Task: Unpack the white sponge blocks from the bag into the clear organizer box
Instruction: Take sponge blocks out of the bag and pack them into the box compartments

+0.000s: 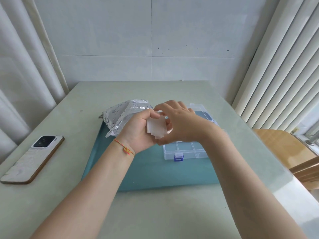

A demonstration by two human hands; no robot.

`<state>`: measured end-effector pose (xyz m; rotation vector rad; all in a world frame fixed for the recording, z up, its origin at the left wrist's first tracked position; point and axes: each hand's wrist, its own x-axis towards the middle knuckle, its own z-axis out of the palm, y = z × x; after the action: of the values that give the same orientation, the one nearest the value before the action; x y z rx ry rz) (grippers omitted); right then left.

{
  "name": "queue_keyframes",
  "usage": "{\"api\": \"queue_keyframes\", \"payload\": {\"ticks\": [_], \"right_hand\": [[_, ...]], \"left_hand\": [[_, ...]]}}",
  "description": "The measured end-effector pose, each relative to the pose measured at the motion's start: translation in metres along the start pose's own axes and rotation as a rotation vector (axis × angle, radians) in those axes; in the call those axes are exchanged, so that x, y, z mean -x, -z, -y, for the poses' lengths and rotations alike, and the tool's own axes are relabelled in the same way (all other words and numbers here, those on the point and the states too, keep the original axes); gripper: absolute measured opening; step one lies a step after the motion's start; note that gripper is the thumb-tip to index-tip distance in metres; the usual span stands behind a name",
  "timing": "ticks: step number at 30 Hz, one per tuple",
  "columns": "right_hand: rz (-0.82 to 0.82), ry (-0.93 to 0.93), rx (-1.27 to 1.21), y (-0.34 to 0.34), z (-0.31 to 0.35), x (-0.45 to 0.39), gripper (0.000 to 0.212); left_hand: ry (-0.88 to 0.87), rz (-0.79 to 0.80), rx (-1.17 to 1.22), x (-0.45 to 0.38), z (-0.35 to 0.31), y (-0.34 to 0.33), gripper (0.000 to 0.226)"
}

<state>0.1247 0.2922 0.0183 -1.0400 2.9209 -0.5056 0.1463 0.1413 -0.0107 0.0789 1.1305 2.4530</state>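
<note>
Sponge blocks (156, 128) partly hidden betw both hands; box (185, 150) half covered.

Both forearms are bare to the lower frame edge, with no sleeves in view. The left hand (138, 130) and right hand (179, 123) carry no rings or gloves. A thin orange-red string bracelet (124, 147) circles the left wrist, tied in a small looped knot with yellow strands and short loose ends.

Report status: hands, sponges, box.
Left hand grips stacked white sponge blocks; right hand pinches them. Clear organizer box open below. Bag behind. Nothing blocking.
</note>
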Motion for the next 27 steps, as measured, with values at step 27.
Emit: {"api": "queue_keyframes", "payload": {"ticks": [27], "right_hand": [[-0.073, 0.017, 0.022, -0.0061, 0.0078, -0.0029, 0.085]], "left_hand": [[0.024, -0.133, -0.092, -0.0009, 0.0024, 0.0008, 0.009]]}}
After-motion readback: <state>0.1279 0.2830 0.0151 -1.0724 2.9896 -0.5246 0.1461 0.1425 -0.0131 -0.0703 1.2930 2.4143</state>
